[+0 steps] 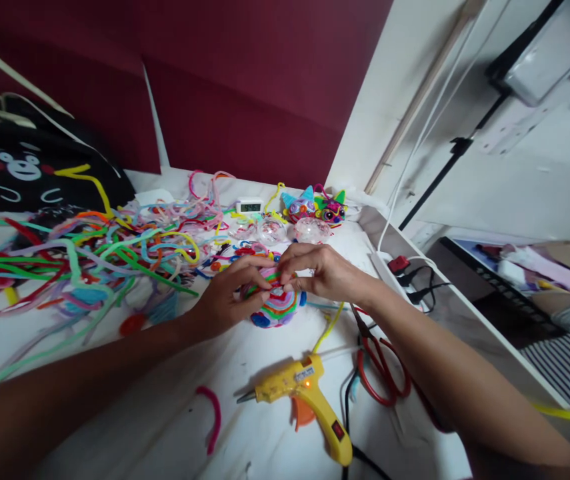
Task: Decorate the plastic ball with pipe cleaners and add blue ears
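Observation:
Between my hands rests a round ball covered in coiled, many-coloured pipe cleaners, with rings of orange, green, pink and purple facing me. My left hand grips its left side, thumb and fingers on the coils. From the right, my right hand pinches at the top of the ball, where a thin red pipe cleaner appears between the fingertips. Its exact ends are hidden by the fingers. Just in front lies a yellow glue gun with its small light on, nozzle to the left. Red-handled scissors lie under my right forearm.
A heap of loose pipe cleaners spreads over the left. Behind stand two finished-looking animal heads, clear plastic half-shells and a small digital clock. A power strip with cables runs along the right edge. A pink piece lies in front.

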The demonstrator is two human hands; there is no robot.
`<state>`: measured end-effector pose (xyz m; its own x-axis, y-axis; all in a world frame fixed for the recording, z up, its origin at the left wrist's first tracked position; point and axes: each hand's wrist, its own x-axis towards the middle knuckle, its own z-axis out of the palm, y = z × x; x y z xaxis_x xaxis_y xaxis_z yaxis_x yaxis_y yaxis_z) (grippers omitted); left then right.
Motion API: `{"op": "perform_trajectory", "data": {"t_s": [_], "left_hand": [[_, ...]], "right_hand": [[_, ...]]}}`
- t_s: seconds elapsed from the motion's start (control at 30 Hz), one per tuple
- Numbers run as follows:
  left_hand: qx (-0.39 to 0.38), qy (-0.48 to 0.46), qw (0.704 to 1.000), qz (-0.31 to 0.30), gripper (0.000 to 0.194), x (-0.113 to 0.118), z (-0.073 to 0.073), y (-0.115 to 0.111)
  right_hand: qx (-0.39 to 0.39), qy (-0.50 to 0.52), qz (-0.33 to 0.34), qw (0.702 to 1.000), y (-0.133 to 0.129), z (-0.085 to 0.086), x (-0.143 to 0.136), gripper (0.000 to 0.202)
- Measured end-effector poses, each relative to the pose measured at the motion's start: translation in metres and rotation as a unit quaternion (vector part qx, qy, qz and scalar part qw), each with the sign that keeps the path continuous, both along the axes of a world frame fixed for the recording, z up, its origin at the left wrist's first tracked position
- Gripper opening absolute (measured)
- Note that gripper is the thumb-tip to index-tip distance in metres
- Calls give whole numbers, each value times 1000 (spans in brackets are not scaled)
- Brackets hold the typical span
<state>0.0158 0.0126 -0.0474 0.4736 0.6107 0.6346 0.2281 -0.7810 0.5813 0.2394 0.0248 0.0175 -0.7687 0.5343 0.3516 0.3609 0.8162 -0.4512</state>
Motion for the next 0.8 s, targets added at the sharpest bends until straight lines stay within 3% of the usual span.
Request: {"op": "perform_trajectory", "data": {"t_s": [0.23,0.47,0.57,0.7,0.8], "left_hand": [[4,74,995,-63,6,-4,16,16],[-3,128,983,-129,9,-7,28,33],[13,114,988,-105,9,-6,26,26],[45,94,994,-28,11,-2,20,9],[113,86,989,27,12,1,17,0]], "right_hand": [[25,19,-41,999,-11,-4,0,7],[25,68,-139,988,-29,-18,-3,12],[16,88,-163,983,-34,-24,-2,11],[21,97,-174,980,-36,-28,-1,10],[33,100,-172,979,-38,-28,-1,9]]}}
